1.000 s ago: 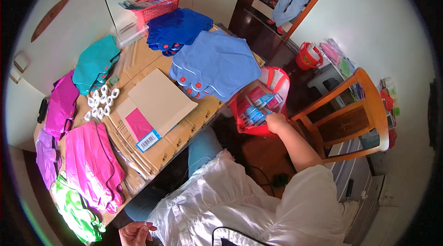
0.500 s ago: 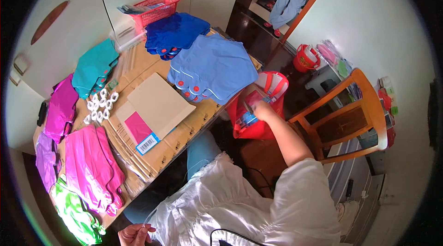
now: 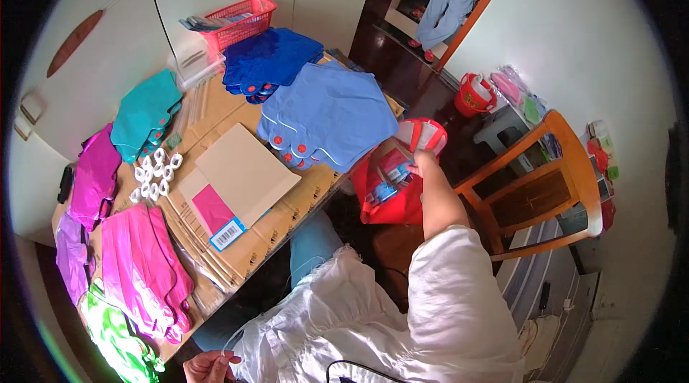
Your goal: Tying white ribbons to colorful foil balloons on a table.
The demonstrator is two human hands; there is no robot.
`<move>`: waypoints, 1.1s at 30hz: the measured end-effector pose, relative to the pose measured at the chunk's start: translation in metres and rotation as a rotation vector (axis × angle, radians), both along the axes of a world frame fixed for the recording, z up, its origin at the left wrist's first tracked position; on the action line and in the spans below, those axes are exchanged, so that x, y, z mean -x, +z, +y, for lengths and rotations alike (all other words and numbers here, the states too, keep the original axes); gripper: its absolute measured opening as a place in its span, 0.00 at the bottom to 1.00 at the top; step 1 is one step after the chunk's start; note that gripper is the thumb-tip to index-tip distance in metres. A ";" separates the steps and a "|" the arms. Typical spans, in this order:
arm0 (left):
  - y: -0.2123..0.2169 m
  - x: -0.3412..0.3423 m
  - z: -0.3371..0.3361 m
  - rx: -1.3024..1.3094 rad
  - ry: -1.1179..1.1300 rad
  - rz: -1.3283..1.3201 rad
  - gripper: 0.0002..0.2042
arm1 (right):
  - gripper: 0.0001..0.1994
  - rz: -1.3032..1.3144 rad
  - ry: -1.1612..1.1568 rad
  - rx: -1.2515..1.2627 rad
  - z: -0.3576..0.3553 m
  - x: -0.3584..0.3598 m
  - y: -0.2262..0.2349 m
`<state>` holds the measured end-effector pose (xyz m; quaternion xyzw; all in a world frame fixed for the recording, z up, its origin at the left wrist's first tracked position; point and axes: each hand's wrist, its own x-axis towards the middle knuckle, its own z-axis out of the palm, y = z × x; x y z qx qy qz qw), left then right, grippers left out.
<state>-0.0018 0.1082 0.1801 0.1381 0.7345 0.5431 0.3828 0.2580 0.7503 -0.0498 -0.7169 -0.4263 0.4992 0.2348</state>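
Note:
At the lower left, my left hand (image 3: 208,366) is closed in a pinch on a thin clear strand (image 3: 235,337), which curves up in front of my white top. My right hand (image 3: 425,162) reaches over the mouth of a red bag (image 3: 399,212) beside the table, its fingers bent by the bag's far right side. What these fingers hold, if anything, I cannot make out. Blue-and-clear packages (image 3: 386,190) lie inside the bag. On the table (image 3: 287,229), a brown cardboard sheet (image 3: 247,164) rests over a pink-and-blue packet (image 3: 215,212).
Light blue fabric pieces (image 3: 330,110) and dark blue ones (image 3: 276,56) are stacked at the table's far side. Teal (image 3: 147,106), purple, pink (image 3: 140,261) and green pieces line its left. White rolls (image 3: 154,175) sit between. A wooden chair (image 3: 574,167) stands right of the bag.
My right hand has moved slightly up and right, from over the bag's contents toward its far right side. My left hand keeps its pinch. The view has shifted slightly.

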 end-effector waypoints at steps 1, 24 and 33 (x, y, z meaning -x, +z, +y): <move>-0.002 0.000 0.000 -0.013 -0.004 0.010 0.06 | 0.16 -0.027 0.041 -0.056 0.001 0.002 0.002; 0.006 -0.011 0.019 -0.150 -0.169 -0.005 0.07 | 0.27 0.871 1.855 -0.550 -0.437 0.175 0.203; 0.019 -0.014 0.015 -0.097 -0.160 -0.007 0.09 | 0.09 0.836 2.038 -0.391 -0.423 0.198 0.218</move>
